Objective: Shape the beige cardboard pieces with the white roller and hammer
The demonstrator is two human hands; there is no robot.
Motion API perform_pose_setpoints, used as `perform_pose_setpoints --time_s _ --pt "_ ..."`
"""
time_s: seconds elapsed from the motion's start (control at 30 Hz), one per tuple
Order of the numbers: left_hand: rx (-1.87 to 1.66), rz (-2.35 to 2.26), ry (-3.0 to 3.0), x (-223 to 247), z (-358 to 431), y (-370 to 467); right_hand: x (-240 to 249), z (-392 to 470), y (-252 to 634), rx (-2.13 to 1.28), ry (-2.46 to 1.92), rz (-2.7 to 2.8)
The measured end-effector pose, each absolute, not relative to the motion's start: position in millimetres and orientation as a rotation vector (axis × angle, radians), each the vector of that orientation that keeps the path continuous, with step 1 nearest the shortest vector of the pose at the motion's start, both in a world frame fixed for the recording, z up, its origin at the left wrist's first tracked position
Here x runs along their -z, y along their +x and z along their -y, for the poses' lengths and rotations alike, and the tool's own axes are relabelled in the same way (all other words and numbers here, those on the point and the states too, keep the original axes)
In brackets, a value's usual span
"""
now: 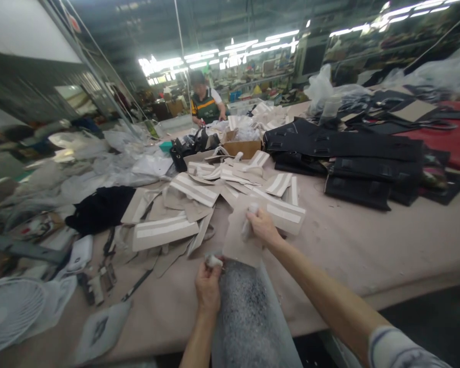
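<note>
My left hand [208, 286] is closed on a small whitish wad [213, 261] beside the far left corner of a speckled grey board [249, 317]. Farther forward and right, my right hand [263, 225] pinches a pale, blurred item [252, 209] over a flat beige piece [235, 236]. That beige piece lies at the far end of the grey board. Just beyond my right hand is a beige panel with white strips [287, 213]. What exactly each hand holds is too blurred to name.
Striped beige pieces [166, 230] are heaped at the centre. Black panels [348, 148] lie right, a black cloth [101, 208] left. A white fan [13, 312] and tools [99, 283] are front left. A cardboard box [244, 148] and a person [207, 105] are farther back.
</note>
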State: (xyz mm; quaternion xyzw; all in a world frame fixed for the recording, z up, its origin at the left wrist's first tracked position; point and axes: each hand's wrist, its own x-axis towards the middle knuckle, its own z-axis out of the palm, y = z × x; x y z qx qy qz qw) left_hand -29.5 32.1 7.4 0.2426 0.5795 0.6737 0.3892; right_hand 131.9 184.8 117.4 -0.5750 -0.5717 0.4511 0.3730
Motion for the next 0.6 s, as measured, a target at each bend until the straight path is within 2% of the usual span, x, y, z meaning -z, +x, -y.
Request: perform_pose_setpoints --time_s 0.1,0.2,0.37,0.6 --pt "-1.93 -1.386 0.423 -22.4 -21.1 -40.6 -117.8 -140.8 146.3 -1.161 -1.381 1.739" --pt "-1.975 -1.345 0.5 -43.4 -15.9 -47.6 -98.5 -84.9 149.5 -1.072 -1.381 2.052" --pt "-1.79 -1.336 0.683 -50.0 -32.9 -41.5 -60.1 -31.5 135.0 -1.046 -1.452 2.254" --pt "-1.611 -1.37 0.819 -26.0 -64.7 -26.3 -57.4 -29.9 127.1 -1.092 -1.521 2.128"
